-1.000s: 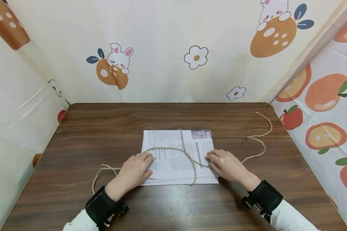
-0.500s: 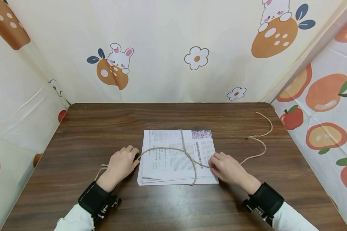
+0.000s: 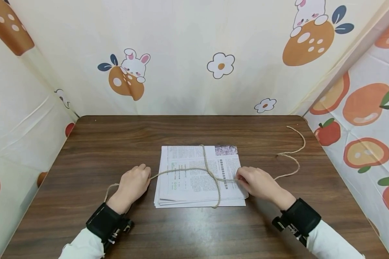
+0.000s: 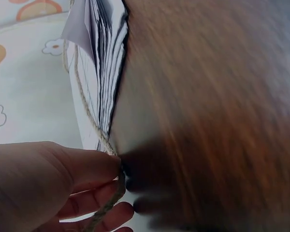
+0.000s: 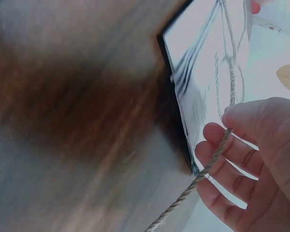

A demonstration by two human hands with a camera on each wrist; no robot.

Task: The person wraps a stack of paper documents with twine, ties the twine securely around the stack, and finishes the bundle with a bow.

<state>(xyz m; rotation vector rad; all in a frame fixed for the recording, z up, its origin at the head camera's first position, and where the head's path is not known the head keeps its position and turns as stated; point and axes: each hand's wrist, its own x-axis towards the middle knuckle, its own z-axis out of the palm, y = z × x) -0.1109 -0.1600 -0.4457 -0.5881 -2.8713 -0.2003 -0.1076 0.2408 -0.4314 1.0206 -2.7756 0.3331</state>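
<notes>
A stack of folded newspapers (image 3: 188,187) lies on the brown wooden table, with a twine (image 3: 181,169) running across it both ways and crossing near the middle. My left hand (image 3: 132,185), just left of the stack, pinches the twine between thumb and fingers; a tail of it trails behind the wrist. At the stack's right edge my right hand (image 3: 260,183) pinches the other length of the twine (image 5: 232,79), close over the paper. In the left wrist view the twine (image 4: 84,104) slopes from the stack's layered edge down to the thumb tip.
The twine's loose right end (image 3: 291,156) curves over the table (image 3: 194,233) toward its back right corner. A light curtain (image 3: 178,82) with rabbit and flower prints hangs behind the table, and fruit-patterned cloth (image 3: 366,144) hangs on the right.
My left hand has moved left off the stack and taken hold of the twine. My right hand has pinched its side and lifted slightly; the crosswise twine looks straighter.
</notes>
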